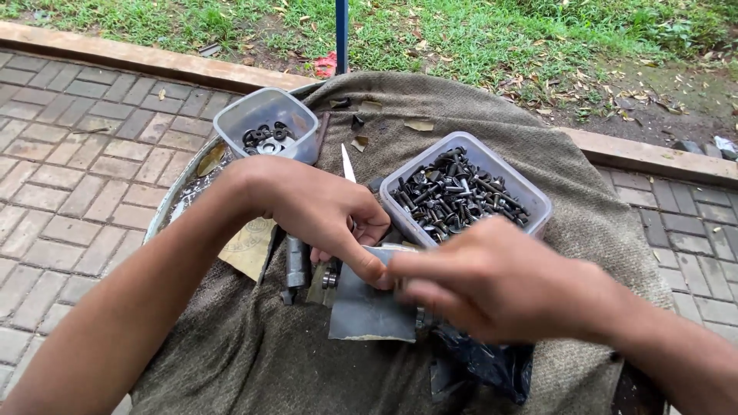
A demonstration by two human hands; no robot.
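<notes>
Grey sandpaper sheet [367, 307] lying on the brown cloth [576, 200], just below the tub of bolts [461, 192]. Thin, bendy, light, rough on one side; best pinched at an edge. Left hand [323, 211] pinching its top corner. Right hand [492, 284] blurred over it, grip hard to tell

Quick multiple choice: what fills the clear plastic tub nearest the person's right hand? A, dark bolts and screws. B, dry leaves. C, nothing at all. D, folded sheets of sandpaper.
A: the clear plastic tub just beyond the right hand is heaped with dark bolts and screws, while the smaller tub further left holds only a few dark washers.
</notes>
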